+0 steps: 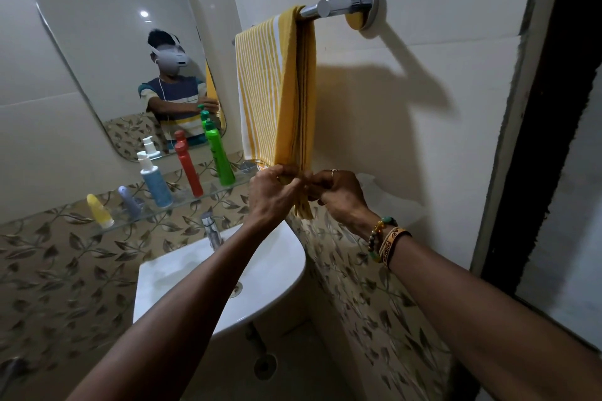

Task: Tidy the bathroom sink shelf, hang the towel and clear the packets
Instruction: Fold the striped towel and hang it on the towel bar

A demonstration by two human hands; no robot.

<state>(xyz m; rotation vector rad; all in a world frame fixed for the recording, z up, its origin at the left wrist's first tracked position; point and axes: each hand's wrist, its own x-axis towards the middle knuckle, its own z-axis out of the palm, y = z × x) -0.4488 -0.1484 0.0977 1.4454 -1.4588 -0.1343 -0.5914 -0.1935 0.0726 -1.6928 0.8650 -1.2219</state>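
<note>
Towel (277, 91) hangs folded over the rail (312, 10), right of the glass shelf (182, 202) and its bottles. I have my left hand (273, 192) and right hand (338, 195) pinched closed on its bottom edge, squaring it; next I should let go, then look for packets.

- Both hands pinch the towel (277, 88) bottom edge; the wall is just behind the grip.
- Left of the grip, the green bottle (219, 153) on the glass shelf (182, 197) stands near.
- Below, the sink (270, 273) rim blocks.
- Right of the grip, bare wall, free room.
</note>
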